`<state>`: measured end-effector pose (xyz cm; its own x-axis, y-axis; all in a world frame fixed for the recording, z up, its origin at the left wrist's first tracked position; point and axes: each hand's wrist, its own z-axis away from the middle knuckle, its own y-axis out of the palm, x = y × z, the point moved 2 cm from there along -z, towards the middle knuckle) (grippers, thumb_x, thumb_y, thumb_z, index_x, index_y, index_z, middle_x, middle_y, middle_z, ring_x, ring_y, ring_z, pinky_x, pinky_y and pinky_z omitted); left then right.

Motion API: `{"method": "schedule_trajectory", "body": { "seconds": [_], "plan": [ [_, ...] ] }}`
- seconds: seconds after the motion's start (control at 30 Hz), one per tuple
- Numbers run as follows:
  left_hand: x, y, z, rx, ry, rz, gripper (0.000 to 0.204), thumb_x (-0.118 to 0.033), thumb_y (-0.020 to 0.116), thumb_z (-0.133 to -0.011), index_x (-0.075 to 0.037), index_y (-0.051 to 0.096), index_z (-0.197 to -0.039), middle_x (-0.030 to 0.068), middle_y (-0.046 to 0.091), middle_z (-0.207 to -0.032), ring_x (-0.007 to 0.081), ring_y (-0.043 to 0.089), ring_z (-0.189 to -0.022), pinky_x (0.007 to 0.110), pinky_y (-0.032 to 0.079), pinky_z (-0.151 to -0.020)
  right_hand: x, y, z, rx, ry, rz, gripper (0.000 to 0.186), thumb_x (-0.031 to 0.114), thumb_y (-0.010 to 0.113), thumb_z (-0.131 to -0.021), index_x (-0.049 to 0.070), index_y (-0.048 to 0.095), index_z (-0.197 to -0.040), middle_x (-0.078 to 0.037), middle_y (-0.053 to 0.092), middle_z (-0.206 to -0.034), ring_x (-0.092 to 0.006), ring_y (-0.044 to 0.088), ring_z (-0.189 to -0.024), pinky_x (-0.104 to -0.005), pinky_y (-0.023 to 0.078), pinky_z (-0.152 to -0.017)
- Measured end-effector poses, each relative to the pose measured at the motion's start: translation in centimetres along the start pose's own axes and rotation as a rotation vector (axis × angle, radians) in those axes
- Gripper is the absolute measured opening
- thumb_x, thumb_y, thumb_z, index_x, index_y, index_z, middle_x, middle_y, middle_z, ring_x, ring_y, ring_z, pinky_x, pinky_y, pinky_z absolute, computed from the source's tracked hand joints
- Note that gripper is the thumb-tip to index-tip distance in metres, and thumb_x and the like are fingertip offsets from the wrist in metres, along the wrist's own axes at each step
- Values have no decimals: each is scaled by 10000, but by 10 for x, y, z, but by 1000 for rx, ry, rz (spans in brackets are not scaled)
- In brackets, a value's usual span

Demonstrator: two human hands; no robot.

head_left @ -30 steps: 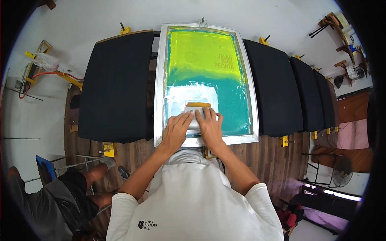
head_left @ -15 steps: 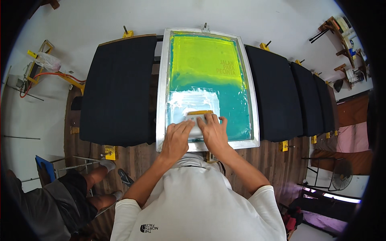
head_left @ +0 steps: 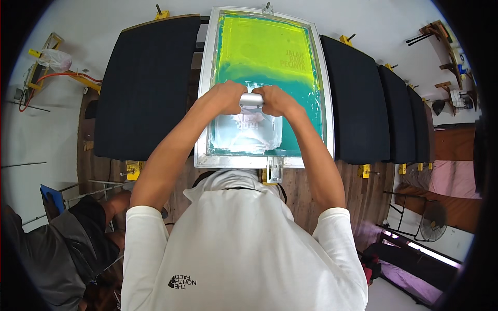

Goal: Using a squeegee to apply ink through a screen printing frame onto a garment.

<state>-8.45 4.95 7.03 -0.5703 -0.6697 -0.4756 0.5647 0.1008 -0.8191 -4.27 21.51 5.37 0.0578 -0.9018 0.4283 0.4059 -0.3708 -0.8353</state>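
Both my hands are closed around the silver handle of a squeegee, my left hand on one end and my right hand on the other. The squeegee crosses the left half of a screen printing frame with a metal rim. Its blade is hidden under the handle and fingers. Between the squeegee and me, a pale patch of white ink covers a faint design in the mesh. Farther off, the mesh is yellow-green, turning teal toward the middle and right.
A black cloth-covered board stands left of the frame, and several more black boards line up on the right. Yellow metal brackets stick out below them. Someone in dark clothes is at the lower left. A fan stands at the right.
My hands have pushed the squeegee away from me, from the near end toward the frame's middle. My arms are straighter and the grip has wrapped round the handle. The whole view has shifted.
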Motion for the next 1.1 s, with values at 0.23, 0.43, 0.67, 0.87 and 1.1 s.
{"method": "schedule_trajectory", "body": {
  "seconds": [0.23, 0.43, 0.67, 0.87, 1.1],
  "plan": [
    [11, 36, 2, -66, 64, -27, 393, 51, 676, -672, -33, 713, -1054, 222, 719, -939, 377, 699, -907, 435, 558, -821, -3, 24, 15, -36, -39, 5, 374, -12, 688, -685, 74, 705, -1049, -211, 706, -959, -373, 689, -914, -443, 564, -817],
    [-6, 72, 44, -270, 160, 62, 363, 74, 620, -743, -12, 679, -1090, 205, 702, -959, 383, 673, -934, 480, 492, -854, 19, 49, 67, -277, -40, -78, 505, -86, 660, -644, 36, 681, -1133, -208, 658, -1025, -408, 625, -982, -456, 526, -879],
    [-35, 90, 97, -427, 183, 3, 461, 106, 610, -712, 40, 647, -1167, 221, 703, -1041, 398, 678, -935, 464, 526, -856, 47, 64, 116, -242, 60, -46, 531, -51, 712, -617, 78, 692, -1131, -152, 665, -1063, -383, 628, -992, -452, 541, -843],
    [-28, 54, 69, -280, 104, 237, 378, 94, 603, -712, -38, 726, -1044, 226, 703, -925, 405, 673, -884, 486, 528, -812, 33, 39, 85, -208, -39, -50, 299, 33, 738, -683, 76, 719, -978, -161, 690, -951, -367, 686, -886, -467, 562, -763],
    [-3, 39, 24, -318, 43, 212, 391, 117, 619, -695, 5, 702, -1060, 237, 700, -1001, 413, 671, -946, 471, 524, -896, 6, 30, 27, -190, -23, -66, 327, -10, 689, -692, 80, 705, -1006, -153, 676, -970, -371, 662, -919, -472, 556, -785]
  ]
}}
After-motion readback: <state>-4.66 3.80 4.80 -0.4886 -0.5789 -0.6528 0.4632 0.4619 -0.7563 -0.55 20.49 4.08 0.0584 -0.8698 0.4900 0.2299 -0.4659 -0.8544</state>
